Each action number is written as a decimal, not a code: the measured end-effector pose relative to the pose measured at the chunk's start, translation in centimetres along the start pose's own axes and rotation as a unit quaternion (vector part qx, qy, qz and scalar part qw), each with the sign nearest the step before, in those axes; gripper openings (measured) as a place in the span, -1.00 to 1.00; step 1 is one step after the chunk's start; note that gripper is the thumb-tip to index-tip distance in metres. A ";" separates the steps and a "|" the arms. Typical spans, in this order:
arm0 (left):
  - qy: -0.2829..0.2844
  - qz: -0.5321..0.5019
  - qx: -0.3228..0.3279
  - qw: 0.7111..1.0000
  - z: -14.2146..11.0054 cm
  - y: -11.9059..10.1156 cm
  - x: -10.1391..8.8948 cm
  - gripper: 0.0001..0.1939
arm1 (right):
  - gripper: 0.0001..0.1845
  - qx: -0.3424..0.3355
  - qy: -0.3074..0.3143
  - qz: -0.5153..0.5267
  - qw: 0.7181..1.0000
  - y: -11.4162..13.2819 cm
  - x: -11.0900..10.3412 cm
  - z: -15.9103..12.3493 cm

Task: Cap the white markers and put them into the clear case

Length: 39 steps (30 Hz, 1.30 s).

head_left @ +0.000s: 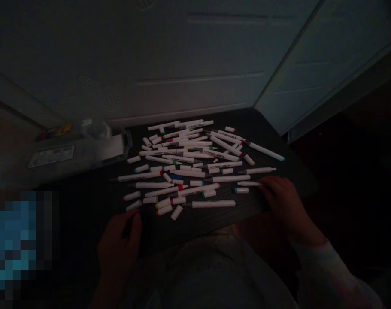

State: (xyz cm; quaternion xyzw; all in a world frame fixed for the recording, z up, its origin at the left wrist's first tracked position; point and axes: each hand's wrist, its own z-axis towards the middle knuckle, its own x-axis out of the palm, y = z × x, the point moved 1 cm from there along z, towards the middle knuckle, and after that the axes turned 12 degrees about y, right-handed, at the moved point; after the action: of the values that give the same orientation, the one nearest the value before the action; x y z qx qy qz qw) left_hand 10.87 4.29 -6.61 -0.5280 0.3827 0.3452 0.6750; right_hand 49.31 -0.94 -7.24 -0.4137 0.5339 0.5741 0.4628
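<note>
Many white markers and loose caps lie jumbled on a dark tabletop. My right hand (283,206) is at the right of the pile, fingers closed on the end of a white marker (247,184) that points left. Just below that marker lies a cap with a blue end (241,190). At the lower left, my left hand (120,242) has thumb and finger curled together close to a white cap (134,205); in the dim light I cannot make out what they hold. A marker with a dark tip (213,204) lies nearest the front edge, between both hands.
A clear plastic case (79,150) with a printed label lies at the left of the dark table (195,229). A pale panelled wall (182,56) rises directly behind the table, and another panel (311,81) angles along the right. The scene is very dark.
</note>
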 end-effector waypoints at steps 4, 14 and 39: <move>-0.001 -0.002 0.002 1.000 -0.1 0.0 0.0 -0.74 | -0.78 0.048 -0.035 0.090 0.994 0.6 -0.7 -0.3; 0.003 -0.002 0.018 1.000 0.2 -0.3 0.1 -0.72 | -0.68 0.200 0.024 0.733 0.650 9.3 -1.8 -0.8; -0.018 0.015 0.056 0.998 -0.3 -0.6 0.2 -0.82 | -0.84 0.095 0.227 0.929 0.277 15.6 -3.4 -1.2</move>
State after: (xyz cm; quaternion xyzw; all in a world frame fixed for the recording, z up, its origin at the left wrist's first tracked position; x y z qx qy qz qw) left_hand 11.46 3.86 -6.52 -0.4775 0.3971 0.3430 0.7048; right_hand 34.85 -2.51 -0.46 0.2950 0.6918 0.4438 -0.4873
